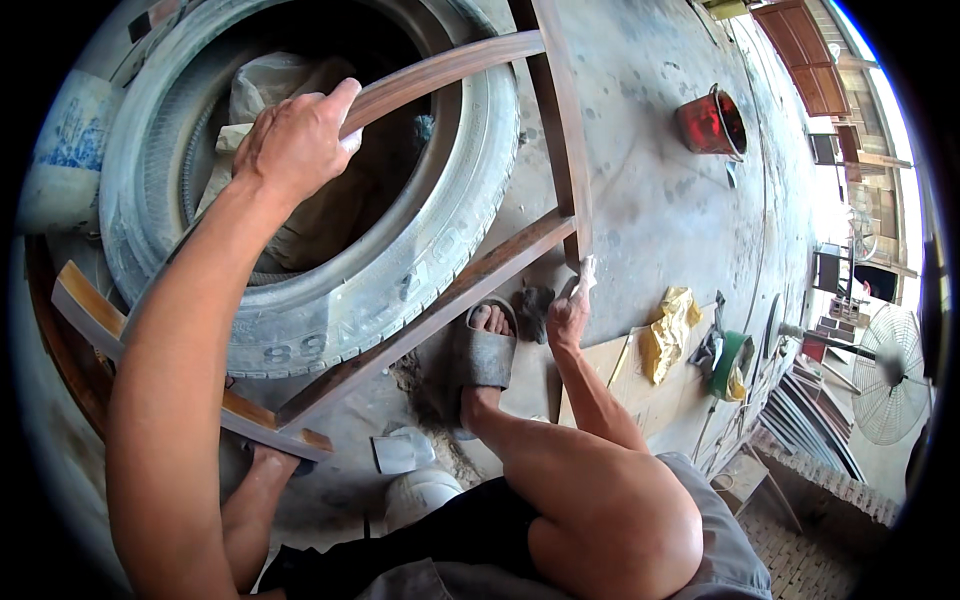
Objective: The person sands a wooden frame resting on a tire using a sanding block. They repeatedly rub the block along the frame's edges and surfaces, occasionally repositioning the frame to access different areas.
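Observation:
A dark brown wooden frame (pixel 560 130) with curved and straight rails, perhaps part of a chair, leans across a large grey tire (pixel 440 260). My left hand (pixel 298 140) is closed around the end of its upper curved rail, above the tire's opening. My right hand (pixel 568 315) grips the lower end of the long leg, its fingertips pale with dust. A straight rail runs from that leg down to a curved piece (pixel 270 425) at the lower left. Crumpled sacking (pixel 275 85) lies inside the tire.
A red bucket (pixel 712 124) stands on the concrete floor at the far right. Yellow crumpled wrapping (pixel 670 335) and a green round container (pixel 733 366) lie right of my right forearm. A pedestal fan (pixel 888 375) is beyond. My sandalled foot (pixel 487 345) is beside the tire.

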`<action>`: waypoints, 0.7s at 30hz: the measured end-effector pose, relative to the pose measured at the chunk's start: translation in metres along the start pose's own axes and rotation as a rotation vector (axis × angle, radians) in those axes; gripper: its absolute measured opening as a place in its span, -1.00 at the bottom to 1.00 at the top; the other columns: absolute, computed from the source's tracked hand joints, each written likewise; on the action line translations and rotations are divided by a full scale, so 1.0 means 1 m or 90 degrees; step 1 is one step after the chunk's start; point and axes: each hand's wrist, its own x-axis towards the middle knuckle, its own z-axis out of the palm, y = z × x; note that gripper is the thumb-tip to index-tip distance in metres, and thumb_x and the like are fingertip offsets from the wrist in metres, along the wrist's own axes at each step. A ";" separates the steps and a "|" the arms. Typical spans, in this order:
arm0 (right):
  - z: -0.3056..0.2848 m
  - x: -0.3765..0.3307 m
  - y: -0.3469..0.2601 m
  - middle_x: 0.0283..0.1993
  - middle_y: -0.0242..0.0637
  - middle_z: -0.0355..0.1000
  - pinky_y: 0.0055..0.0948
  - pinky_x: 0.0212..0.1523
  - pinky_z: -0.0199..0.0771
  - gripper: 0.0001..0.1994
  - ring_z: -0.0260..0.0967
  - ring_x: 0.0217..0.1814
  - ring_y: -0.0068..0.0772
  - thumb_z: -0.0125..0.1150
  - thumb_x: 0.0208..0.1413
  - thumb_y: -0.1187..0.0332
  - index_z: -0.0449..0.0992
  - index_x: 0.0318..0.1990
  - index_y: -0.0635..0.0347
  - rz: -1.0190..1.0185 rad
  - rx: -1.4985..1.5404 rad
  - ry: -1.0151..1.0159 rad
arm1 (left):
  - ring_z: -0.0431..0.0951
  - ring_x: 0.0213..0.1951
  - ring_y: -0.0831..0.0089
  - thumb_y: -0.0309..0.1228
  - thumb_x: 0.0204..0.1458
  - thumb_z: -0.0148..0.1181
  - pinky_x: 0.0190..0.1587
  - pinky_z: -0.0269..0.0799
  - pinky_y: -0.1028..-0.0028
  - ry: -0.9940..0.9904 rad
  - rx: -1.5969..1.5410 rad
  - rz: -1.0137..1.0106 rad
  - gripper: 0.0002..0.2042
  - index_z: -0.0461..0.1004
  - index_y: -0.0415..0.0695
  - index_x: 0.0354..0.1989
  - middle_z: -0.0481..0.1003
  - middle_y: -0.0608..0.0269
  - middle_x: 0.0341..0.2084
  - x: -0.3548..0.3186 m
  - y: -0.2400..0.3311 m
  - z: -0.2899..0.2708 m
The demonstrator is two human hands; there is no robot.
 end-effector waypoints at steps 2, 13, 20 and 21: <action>-0.001 0.003 0.000 0.53 0.28 0.00 -0.13 0.59 -0.16 -0.28 -0.13 0.62 0.19 -0.21 0.10 0.68 0.01 0.50 0.37 0.015 0.007 0.001 | 0.62 -0.18 -0.18 -0.33 0.12 0.30 -0.12 0.54 -0.02 -0.007 -0.004 -0.003 -0.58 0.39 -0.11 0.15 0.62 -0.12 -0.27 0.000 0.001 -0.002; 0.013 0.049 -0.052 0.53 0.35 -0.05 -0.12 0.61 -0.21 -0.38 -0.16 0.63 0.23 -0.21 0.20 0.64 0.03 0.47 0.50 -0.183 -0.023 0.011 | 0.62 -0.23 -0.20 -0.31 0.12 0.30 -0.16 0.52 -0.06 0.001 0.002 0.019 -0.58 0.36 -0.09 0.12 0.61 -0.16 -0.33 0.003 0.000 0.000; 0.031 0.071 -0.080 0.54 0.35 -0.06 -0.05 0.60 -0.20 -0.34 -0.19 0.63 0.25 -0.19 0.17 0.62 -0.03 0.49 0.50 -0.119 0.020 0.020 | 0.61 -0.23 -0.21 -0.30 0.10 0.31 -0.16 0.52 -0.07 -0.036 0.000 -0.009 -0.58 0.37 -0.07 0.11 0.60 -0.15 -0.31 0.004 0.001 -0.005; 0.024 0.084 -0.093 0.53 0.36 -0.07 -0.05 0.60 -0.19 -0.34 -0.19 0.63 0.26 -0.19 0.17 0.63 -0.03 0.48 0.51 -0.166 0.011 0.016 | 0.61 -0.23 -0.22 -0.31 0.09 0.31 -0.17 0.52 -0.07 -0.038 -0.016 -0.006 -0.59 0.37 -0.07 0.09 0.60 -0.15 -0.31 0.006 0.004 -0.002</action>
